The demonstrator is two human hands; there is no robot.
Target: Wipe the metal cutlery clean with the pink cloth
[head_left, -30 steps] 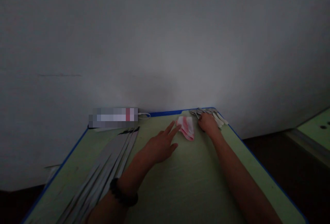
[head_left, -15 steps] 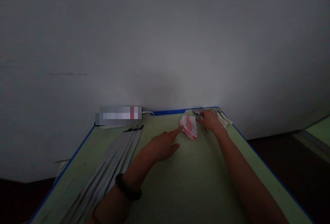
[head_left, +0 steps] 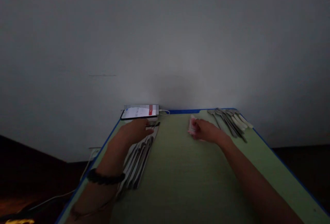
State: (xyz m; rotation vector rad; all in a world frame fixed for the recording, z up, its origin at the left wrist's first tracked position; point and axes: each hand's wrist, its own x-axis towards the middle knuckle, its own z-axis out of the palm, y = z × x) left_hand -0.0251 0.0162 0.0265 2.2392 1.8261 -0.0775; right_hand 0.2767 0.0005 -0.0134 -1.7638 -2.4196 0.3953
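My right hand (head_left: 205,131) is closed on a folded pink and white cloth (head_left: 191,126) near the far middle of the table. To the left, my left hand (head_left: 136,131) is over the far end of several long, flat, grey strips with dark ends (head_left: 138,162). Its thumb and fingers close about one dark tip there, though the fingers are partly hidden. Right of the cloth lies a row of metal spoon-like utensils (head_left: 228,122), and white-handled ones (head_left: 241,122) are beside them at the far right corner.
A phone (head_left: 139,113) with a lit screen leans at the far left corner, its white cable (head_left: 165,112) looping right. The green table (head_left: 177,169) has a blue edge and stands against a grey wall (head_left: 180,45). Another cable (head_left: 56,195) hangs off the left side.
My left hand has moved left from beside the cloth to the grey strips. My right hand has left the metal utensils and gripped the cloth. The view has turned left.
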